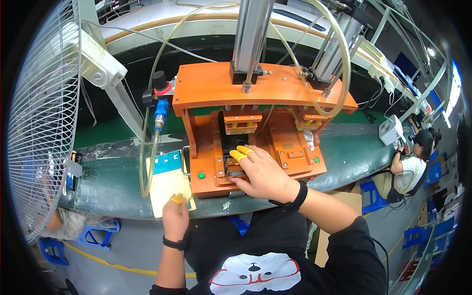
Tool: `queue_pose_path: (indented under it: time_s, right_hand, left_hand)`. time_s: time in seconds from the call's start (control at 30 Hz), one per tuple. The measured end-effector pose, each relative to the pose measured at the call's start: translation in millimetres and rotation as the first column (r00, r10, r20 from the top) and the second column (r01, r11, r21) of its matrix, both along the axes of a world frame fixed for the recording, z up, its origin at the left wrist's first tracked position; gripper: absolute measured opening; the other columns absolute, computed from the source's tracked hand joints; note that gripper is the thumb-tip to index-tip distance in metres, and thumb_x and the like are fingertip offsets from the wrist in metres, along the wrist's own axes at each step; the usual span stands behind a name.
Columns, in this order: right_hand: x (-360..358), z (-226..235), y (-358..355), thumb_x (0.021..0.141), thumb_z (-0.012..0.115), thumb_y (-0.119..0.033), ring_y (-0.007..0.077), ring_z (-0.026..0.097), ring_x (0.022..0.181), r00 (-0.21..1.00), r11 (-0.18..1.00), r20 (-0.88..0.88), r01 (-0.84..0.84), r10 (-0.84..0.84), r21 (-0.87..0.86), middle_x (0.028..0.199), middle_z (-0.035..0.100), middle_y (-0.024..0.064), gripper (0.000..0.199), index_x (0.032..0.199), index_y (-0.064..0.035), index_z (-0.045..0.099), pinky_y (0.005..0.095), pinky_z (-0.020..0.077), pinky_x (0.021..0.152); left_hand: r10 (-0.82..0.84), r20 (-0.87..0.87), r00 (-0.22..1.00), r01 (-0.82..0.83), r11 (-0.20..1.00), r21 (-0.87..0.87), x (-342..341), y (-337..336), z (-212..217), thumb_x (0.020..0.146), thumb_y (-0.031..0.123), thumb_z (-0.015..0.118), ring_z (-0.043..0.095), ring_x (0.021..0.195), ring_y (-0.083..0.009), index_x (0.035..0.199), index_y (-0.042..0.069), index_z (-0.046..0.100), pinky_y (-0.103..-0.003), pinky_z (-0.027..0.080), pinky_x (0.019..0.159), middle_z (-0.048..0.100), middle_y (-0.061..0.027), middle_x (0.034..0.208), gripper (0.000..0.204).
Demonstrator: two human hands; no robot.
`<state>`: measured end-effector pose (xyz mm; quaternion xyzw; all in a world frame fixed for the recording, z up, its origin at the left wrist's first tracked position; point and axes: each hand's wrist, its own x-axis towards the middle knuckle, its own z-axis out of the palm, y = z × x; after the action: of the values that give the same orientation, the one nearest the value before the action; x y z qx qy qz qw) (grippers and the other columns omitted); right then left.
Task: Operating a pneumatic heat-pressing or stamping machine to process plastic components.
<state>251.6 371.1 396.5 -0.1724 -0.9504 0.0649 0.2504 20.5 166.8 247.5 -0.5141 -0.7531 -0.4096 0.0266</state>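
Had a green bench (359,150) with a big orange press (280,91) on it, a pale sheet (169,189) just left, the right hand (263,172) half-open over the press's left bay (228,142), the left hand (174,216) curled by the sheet, couldn't tell about either grip, plus yellow finger cots (238,156).

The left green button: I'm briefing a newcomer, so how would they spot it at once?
Find the big orange machine on the green workbench. At the near left corner of its base sits a small round green button. Its twin is on the right; this one is nearer the left hand.
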Motion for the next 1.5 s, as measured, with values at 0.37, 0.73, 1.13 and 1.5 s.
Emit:
queue_pose_path:
  time_s: [0.37, 0.73, 1.13, 1.5]
  right_hand:
    - [-16, 31, -50, 0.081, 0.079, -0.035, 0.0415, 0.062, 0.115, 0.998, 0.997, -0.014, -0.061, 0.062, 0.052, 0.12, 0.065, 0.0219, 0.06, 0.128, -0.0023, 0.062, 0.0523, 0.0454, 0.106]
    - [-51, -50, -93, 0.093, 0.072, -0.034, 0.0273, 0.07, 0.075, 0.975, 0.936, -0.195, -0.163, 0.105, -0.311, 0.124, 0.064, 0.0228, 0.052, 0.13, -0.0006, 0.059, 0.0336, 0.0579, 0.062]
    - [-64, -164, -123, 0.1, 0.066, -0.017, 0.0112, 0.069, 0.081, 0.987, -0.181, -0.132, -0.148, -0.097, -0.972, 0.087, 0.071, 0.0053, 0.021, 0.107, 0.0024, 0.068, 0.0312, 0.0542, 0.066]
    - [9, -82, -116, 0.089, 0.072, -0.012, 0.0403, 0.064, 0.071, 0.963, 0.709, -0.256, -0.235, 0.079, -0.665, 0.076, 0.062, 0.018, 0.015, 0.084, -0.0018, 0.062, 0.0461, 0.0506, 0.06]
  left_hand:
    - [0.142, 0.67, 0.729, -0.309, 0.941, 0.137, -7, -37, 23, 0.091, 0.001, 0.072, 0.062, 0.078, -0.0098, 0.107, 0.0, 0.062, -0.024, 0.05, 0.071, 0.068, -0.0054, 0.095, 0.019]
    - [0.138, 0.479, 0.867, -0.225, 0.966, 0.13, 46, -77, 20, 0.085, -0.001, 0.072, 0.062, 0.075, -0.0252, 0.097, 0.001, 0.066, -0.034, 0.05, 0.069, 0.064, -0.0118, 0.089, 0.013]
    - [-0.38, 0.16, 0.911, 0.401, 0.907, -0.128, 73, -78, 48, 0.081, 0.014, 0.077, 0.058, 0.105, -0.0426, 0.118, 0.001, 0.064, -0.044, 0.049, 0.088, 0.061, -0.0203, 0.118, 0.042]
    - [-0.164, 0.328, 0.93, 0.13, 0.984, 0.124, 72, -37, 58, 0.09, 0.001, 0.072, 0.072, 0.094, -0.0304, 0.104, -0.002, 0.073, -0.036, 0.055, 0.088, 0.075, -0.0161, 0.103, 0.015]
